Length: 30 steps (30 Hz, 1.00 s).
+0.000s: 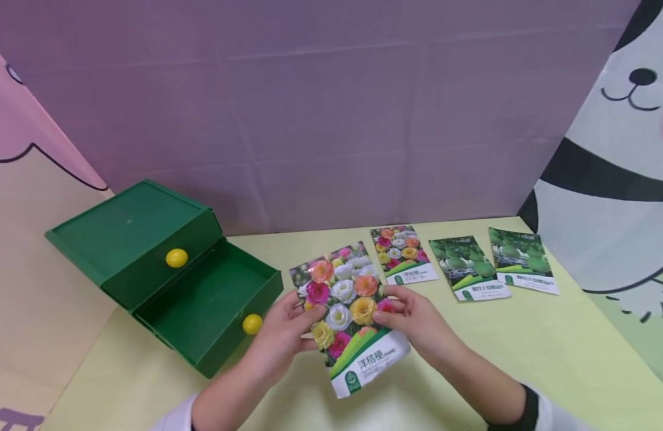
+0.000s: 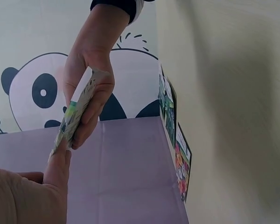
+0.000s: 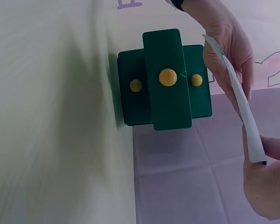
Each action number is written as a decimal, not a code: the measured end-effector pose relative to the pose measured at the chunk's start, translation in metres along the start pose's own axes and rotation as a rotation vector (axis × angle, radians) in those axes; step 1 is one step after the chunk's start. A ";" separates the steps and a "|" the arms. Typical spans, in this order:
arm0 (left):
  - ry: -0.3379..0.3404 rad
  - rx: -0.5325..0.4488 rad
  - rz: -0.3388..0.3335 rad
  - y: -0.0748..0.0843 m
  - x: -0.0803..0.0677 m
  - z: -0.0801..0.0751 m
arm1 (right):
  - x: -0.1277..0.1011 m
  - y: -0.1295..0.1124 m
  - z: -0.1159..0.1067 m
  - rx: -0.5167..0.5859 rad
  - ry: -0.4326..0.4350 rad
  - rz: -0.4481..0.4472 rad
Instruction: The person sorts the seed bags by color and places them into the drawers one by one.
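Head view first: both hands meet at the lower middle of the frame on one flower seed packet, held tilted above the table. The left hand takes the packet's left edge in a pinching grip, thumb on the printed front and fingers behind. The right hand pinches the right edge the same way. Left of the hands stands a green drawer box with yellow knobs; its lower drawer is pulled out, just beside the left hand. Along the far edge of the table, right of centre, lie three more packets in a row: a second flower packet and two green fruit packets, flat and apart from the hands.

Left wrist view: the held packet shows edge-on at the left of the frame. The right hand comes down from the top with curled fingers clamped on it, and the left hand's fingertip touches its lower end. The row of flat packets runs down the middle.

Right wrist view: the packet's pale back bends between the left hand at the upper right and the right hand at the lower right. The drawer box fills the centre, seen from the front with three yellow knobs.
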<state>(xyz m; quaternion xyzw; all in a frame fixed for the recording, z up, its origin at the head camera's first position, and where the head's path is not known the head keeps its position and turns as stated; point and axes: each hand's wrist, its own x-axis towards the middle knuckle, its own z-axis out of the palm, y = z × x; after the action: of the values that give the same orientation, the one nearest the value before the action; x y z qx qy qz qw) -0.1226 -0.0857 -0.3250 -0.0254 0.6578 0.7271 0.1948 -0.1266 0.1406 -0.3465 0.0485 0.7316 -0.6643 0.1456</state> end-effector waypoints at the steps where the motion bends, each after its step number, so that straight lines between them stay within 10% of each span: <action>1: 0.000 0.003 -0.003 0.000 0.000 0.000 | 0.000 0.001 0.000 -0.002 -0.004 0.001; 30: -0.046 -0.053 -0.007 0.000 -0.006 -0.011 | -0.003 0.004 -0.002 -0.135 -0.164 -0.104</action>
<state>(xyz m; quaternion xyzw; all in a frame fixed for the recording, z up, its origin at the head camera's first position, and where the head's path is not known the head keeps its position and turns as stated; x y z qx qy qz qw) -0.1193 -0.0983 -0.3249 -0.0161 0.6334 0.7441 0.2117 -0.1232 0.1438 -0.3490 -0.0539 0.7617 -0.6221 0.1730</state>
